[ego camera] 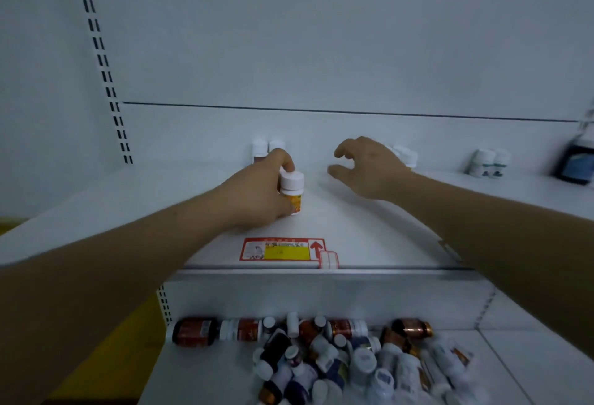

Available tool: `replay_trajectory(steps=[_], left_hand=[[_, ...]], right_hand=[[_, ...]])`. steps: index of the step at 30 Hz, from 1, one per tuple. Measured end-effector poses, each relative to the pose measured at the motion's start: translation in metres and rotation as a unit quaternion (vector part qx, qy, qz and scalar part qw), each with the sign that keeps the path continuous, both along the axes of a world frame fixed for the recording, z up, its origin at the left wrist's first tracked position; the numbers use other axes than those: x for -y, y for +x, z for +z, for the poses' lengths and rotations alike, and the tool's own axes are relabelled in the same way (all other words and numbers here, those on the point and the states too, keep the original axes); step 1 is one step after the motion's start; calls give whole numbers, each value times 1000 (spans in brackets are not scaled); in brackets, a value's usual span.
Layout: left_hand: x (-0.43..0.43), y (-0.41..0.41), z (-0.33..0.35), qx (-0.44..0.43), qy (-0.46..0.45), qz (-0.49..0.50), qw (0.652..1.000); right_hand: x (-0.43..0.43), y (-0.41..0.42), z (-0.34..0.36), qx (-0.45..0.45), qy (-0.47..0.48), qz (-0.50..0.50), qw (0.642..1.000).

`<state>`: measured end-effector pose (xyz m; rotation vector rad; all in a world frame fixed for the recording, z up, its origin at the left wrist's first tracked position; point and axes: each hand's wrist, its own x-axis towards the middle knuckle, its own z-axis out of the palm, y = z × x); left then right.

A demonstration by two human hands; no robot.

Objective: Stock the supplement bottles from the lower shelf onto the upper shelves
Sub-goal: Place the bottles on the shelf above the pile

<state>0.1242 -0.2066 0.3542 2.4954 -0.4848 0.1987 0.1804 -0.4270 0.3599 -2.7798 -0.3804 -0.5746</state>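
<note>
My left hand (257, 192) grips a small white-capped bottle with an orange label (292, 191), which stands upright on the upper shelf (369, 227). My right hand (366, 168) hovers over the same shelf to the right, fingers loosely curled, holding nothing. Two white-capped bottles (266, 147) stand behind my left hand at the back of the shelf. More white bottles (405, 154) stand partly hidden behind my right hand. On the lower shelf (530, 369) lies a heap of supplement bottles (334, 356), white and dark brown, most on their sides.
Two white bottles with teal labels (488, 163) stand at the back right, and a large dark bottle (575, 160) at the far right edge. A red and yellow price tag (283, 248) sits on the upper shelf's front edge. A slotted upright (103, 64) runs up the back panel at left.
</note>
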Motion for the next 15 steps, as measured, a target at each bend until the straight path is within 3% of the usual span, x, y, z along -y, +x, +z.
replay_trajectory(steps=[4,11,15], left_hand=[[57,-8,5,-4,20,-58,998],[141,1,2,-3,3,-52,999],[157,13,1,7,-11,-12,1000]], right_hand=[[61,-30,-6,23,10,-36,999],[153,-35,-11,-197,-78,-130,969],[159,-26,-20,-242,-113,-116,957]])
